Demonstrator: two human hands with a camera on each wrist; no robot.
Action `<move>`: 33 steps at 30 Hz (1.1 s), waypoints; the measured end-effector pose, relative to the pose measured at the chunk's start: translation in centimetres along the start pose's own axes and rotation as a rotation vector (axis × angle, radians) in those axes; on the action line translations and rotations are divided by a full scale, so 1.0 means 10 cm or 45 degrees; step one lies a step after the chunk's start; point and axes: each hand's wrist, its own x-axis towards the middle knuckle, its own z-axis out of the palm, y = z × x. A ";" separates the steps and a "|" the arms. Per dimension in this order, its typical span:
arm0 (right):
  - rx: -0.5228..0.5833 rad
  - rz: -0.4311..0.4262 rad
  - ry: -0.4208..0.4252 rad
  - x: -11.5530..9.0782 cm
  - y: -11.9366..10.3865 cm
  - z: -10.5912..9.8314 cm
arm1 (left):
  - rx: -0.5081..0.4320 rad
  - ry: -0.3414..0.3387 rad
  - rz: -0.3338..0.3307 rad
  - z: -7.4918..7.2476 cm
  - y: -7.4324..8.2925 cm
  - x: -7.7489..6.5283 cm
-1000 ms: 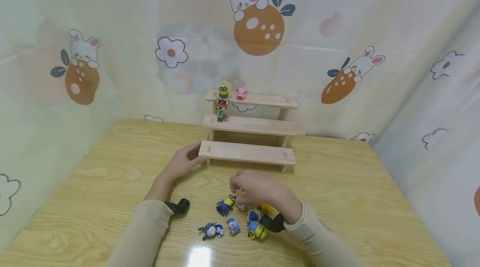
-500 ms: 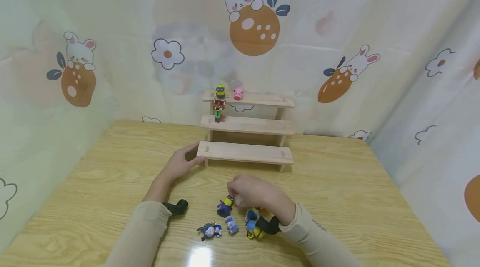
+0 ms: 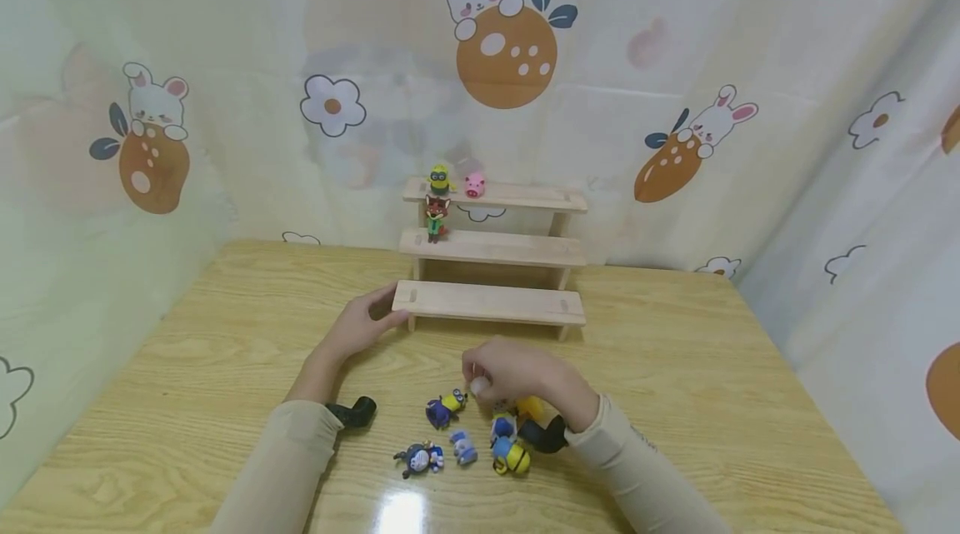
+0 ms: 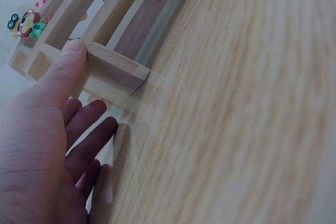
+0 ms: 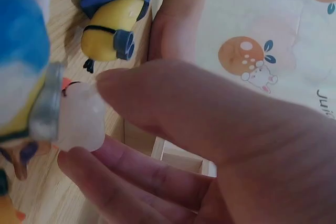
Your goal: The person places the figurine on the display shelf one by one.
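Observation:
My right hand (image 3: pixel 513 369) pinches a small white rounded toy figure (image 5: pixel 84 116) between thumb and fingers, just above the loose toys. Much of that figure is covered by the fingers in the head view. Beside it lies a minion figure in purple clothes (image 3: pixel 446 407). My left hand (image 3: pixel 365 322) rests at the left end of the lowest step of a wooden three-step display stand (image 3: pixel 487 301). Its thumb touches the step's edge, and the other fingers are loosely bent in the left wrist view (image 4: pixel 86 140).
A yellow minion (image 3: pixel 439 179) and a pink pig (image 3: pixel 474 185) stand on the top step, a fox figure (image 3: pixel 436 219) on the middle one. Nearer me lie a dark-eared figure (image 3: pixel 420 459), a blue-grey figure (image 3: pixel 463 447), a blue-and-yellow minion (image 3: pixel 512 456) and other toys partly under my right hand.
My right hand has closed on the white figure and shifted slightly away from me with it. The purple-clad minion has turned and slid a little left. My left hand stays at the stand.

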 end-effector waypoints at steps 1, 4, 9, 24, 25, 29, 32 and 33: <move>0.013 0.000 -0.001 0.00 0.01 0.00 | -0.001 0.001 0.000 0.00 0.00 0.00; 0.055 -0.013 -0.003 0.01 0.05 0.00 | 0.003 0.002 0.002 0.00 0.01 0.00; 0.075 -0.032 0.003 0.04 0.15 0.02 | 0.020 0.003 -0.003 0.00 0.01 -0.03; -0.032 -0.053 0.141 0.05 0.19 0.03 | -0.003 -0.002 -0.017 0.00 0.01 -0.03; -0.049 -0.051 0.151 0.05 0.19 0.04 | -0.003 -0.003 -0.017 0.00 0.01 -0.03; -0.091 -0.046 0.175 0.06 0.17 0.04 | 0.001 -0.003 -0.015 0.00 0.02 -0.02; -0.095 -0.030 0.184 0.07 0.16 0.04 | 0.000 -0.003 -0.017 0.00 0.02 -0.02; -0.096 -0.020 0.185 0.07 0.15 0.04 | 0.000 -0.004 -0.017 0.00 0.01 -0.01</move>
